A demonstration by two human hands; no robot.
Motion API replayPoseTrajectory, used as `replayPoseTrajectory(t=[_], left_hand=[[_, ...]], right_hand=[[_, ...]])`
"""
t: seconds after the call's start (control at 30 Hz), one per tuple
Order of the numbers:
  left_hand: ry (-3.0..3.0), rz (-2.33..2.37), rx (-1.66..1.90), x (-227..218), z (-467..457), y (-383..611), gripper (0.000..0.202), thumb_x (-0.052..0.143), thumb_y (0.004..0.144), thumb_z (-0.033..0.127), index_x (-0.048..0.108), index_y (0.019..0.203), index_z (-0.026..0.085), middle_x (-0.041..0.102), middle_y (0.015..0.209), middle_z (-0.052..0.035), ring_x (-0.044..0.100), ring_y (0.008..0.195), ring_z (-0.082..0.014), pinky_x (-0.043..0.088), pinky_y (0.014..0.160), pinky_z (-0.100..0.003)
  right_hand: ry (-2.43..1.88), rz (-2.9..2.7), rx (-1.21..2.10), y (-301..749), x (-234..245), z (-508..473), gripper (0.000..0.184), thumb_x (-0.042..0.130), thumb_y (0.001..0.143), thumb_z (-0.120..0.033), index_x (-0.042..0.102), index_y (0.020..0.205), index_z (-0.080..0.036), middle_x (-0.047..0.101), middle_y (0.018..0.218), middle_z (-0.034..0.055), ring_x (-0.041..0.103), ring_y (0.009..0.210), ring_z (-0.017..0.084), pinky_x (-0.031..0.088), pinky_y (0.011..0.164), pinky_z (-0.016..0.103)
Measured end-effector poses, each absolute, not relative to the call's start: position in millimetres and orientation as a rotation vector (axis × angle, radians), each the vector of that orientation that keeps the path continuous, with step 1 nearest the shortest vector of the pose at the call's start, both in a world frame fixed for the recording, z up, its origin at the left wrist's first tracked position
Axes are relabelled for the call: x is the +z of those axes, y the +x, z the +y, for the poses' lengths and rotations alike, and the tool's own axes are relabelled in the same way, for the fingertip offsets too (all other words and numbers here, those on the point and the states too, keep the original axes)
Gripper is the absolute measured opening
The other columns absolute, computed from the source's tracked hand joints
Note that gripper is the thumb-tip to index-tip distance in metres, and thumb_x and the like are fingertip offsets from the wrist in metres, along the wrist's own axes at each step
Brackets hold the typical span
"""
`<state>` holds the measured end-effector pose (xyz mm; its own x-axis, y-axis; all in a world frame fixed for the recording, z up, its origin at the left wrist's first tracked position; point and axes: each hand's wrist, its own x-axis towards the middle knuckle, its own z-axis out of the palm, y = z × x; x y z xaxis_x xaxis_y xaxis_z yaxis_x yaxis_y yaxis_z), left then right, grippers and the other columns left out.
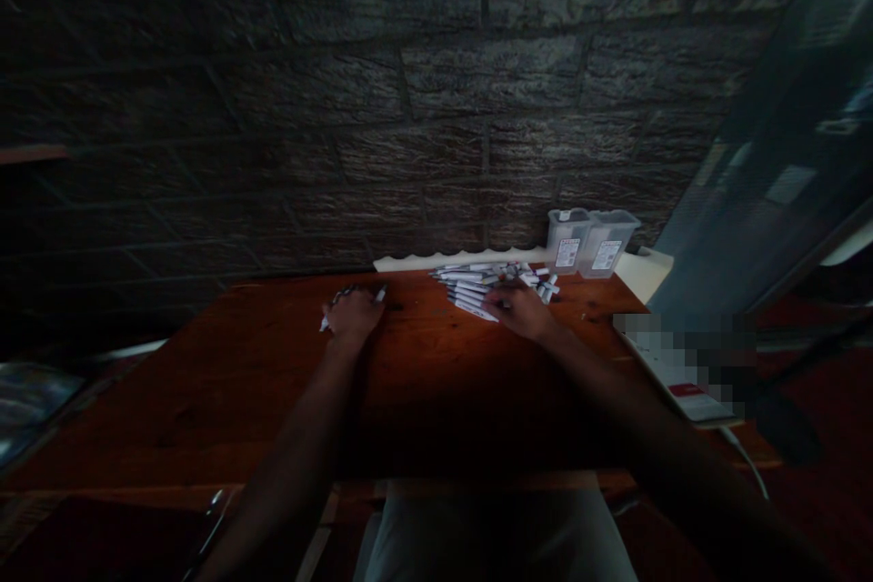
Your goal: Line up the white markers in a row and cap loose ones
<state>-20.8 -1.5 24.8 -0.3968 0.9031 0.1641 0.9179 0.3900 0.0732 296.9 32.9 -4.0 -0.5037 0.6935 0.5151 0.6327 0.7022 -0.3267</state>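
Dark block wall (443, 82) stands behind a reddish-brown wooden counter (245, 382); lighting is dim. Principal item: a pile of markers (472, 299), white-bodied with grey parts, lying on the counter toward its wall side. Markers at the near left of the pile lie roughly parallel in a slanting row; those at its right lie at mixed angles.

Right hand (524, 310) is at the near right edge of the pile, fingers bent and touching the markers; whether one is gripped cannot be determined. Left hand (355, 313) is well apart, to the left of the pile, fingers curled over a single white marker (380, 294), the ends of which project on both sides. Firmness of that hold cannot be confirmed.

Just behind the pile, a pale strip with a wavy edge (464, 261) runs along the wall. Right of the pile and slightly behind it, two clear plastic containers (600, 259) with printed labels stand upright side by side. Farther right of the pile, past the containers, is a cream-coloured item (645, 273). Nearer the person and well right of the pile lies a flat whitish object (699, 405) with a red patch, partly obscured by pixelation.
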Motion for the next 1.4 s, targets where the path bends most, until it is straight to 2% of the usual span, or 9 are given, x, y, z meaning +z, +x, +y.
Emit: replayPoseTrajectory(t=[0.13,0.27,0.4,0.47,0.7,0.8,0.9,1.07,1.4], left_hand=[[-1.524,-2.596,-0.229,26.1,-2.0,-35.0,0.054,0.040,0.084,0.056,0.071,0.098,0.014,0.066,0.111,-0.0216,0.055,0.111,-0.0401,0.034,0.095,-0.057],[-1.431,-2.586,-0.339,19.1,-1.3,-45.5,0.062,0.044,0.082,0.060,0.065,0.111,0.010,0.052,0.131,-0.0271,0.041,0.125,-0.0449,0.034,0.096,-0.058],[-1.439,-2.663,-0.523,7.9,2.8,-54.1,0.079,0.047,0.080,0.060,0.039,0.140,0.008,0.042,0.141,-0.0282,0.041,0.128,-0.0426,0.037,0.098,-0.057],[-1.483,-2.698,-0.531,3.4,5.8,-57.6,0.081,0.046,0.083,0.058,0.030,0.145,0.008,0.040,0.143,-0.0275,0.042,0.130,-0.0403,0.037,0.100,-0.054],[-1.579,-2.693,-0.264,5.0,9.4,-59.2,0.062,0.042,0.087,0.055,0.049,0.132,0.012,0.054,0.134,-0.0218,0.049,0.125,-0.0351,0.042,0.098,-0.047],[-1.604,-2.716,-0.255,11.9,6.9,-58.9,0.055,0.039,0.090,0.050,0.059,0.124,0.012,0.059,0.128,-0.0209,0.055,0.119,-0.0341,0.046,0.094,-0.044],[-1.568,-2.782,-0.319,17.8,3.6,-64.4,0.045,0.036,0.092,0.041,0.066,0.117,0.018,0.065,0.120,-0.0182,0.061,0.109,-0.0336,0.050,0.086,-0.043],[-1.443,-2.826,-0.531,20.8,0.0,-77.8,0.047,0.047,0.086,0.050,0.064,0.124,0.029,0.065,0.122,-0.0138,0.061,0.110,-0.0365,0.052,0.084,-0.047],[-1.380,-2.850,-0.636,21.8,-1.5,-83.0,0.042,0.053,0.084,0.043,0.069,0.117,0.024,0.067,0.119,-0.0159,0.062,0.109,-0.0356,0.052,0.088,-0.047]], right_hand=[[-0.976,-2.358,0.135,289.8,-4.8,28.6,0.013,0.064,0.086,-0.030,0.072,0.087,-0.020,0.072,0.089,0.0058,0.063,0.092,0.021,0.046,0.087,0.032],[-1.014,-2.433,0.103,289.0,-5.6,27.4,0.010,0.064,0.085,-0.026,0.073,0.086,-0.021,0.072,0.086,0.0060,0.063,0.089,0.022,0.047,0.085,0.032],[-1.065,-2.408,0.139,292.9,-4.2,27.9,0.008,0.065,0.084,-0.023,0.073,0.086,-0.021,0.073,0.087,0.0058,0.063,0.090,0.022,0.048,0.083,0.032],[-1.093,-2.398,0.160,294.5,-3.3,28.0,0.009,0.065,0.084,-0.022,0.073,0.088,-0.021,0.073,0.090,0.0060,0.064,0.091,0.022,0.048,0.084,0.031],[-1.195,-2.392,0.199,295.4,-1.8,27.7,0.014,0.062,0.086,-0.023,0.073,0.092,-0.019,0.073,0.096,0.0068,0.062,0.099,0.022,0.047,0.089,0.030],[-1.208,-2.397,0.207,295.6,-0.7,27.2,0.015,0.061,0.086,-0.024,0.073,0.093,-0.019,0.073,0.095,0.0067,0.063,0.097,0.021,0.047,0.088,0.029],[-1.203,-2.408,0.202,296.0,0.9,26.6,0.014,0.062,0.086,-0.024,0.073,0.092,-0.019,0.073,0.096,0.0068,0.063,0.098,0.021,0.046,0.088,0.029],[-1.206,-2.387,0.215,297.5,0.6,27.5,0.012,0.063,0.085,-0.023,0.073,0.090,-0.020,0.073,0.094,0.0062,0.064,0.096,0.021,0.047,0.087,0.030],[-1.172,-2.363,0.222,299.2,-4.5,31.4,0.012,0.064,0.084,-0.023,0.073,0.091,-0.020,0.073,0.094,0.0052,0.064,0.095,0.021,0.048,0.086,0.030]])
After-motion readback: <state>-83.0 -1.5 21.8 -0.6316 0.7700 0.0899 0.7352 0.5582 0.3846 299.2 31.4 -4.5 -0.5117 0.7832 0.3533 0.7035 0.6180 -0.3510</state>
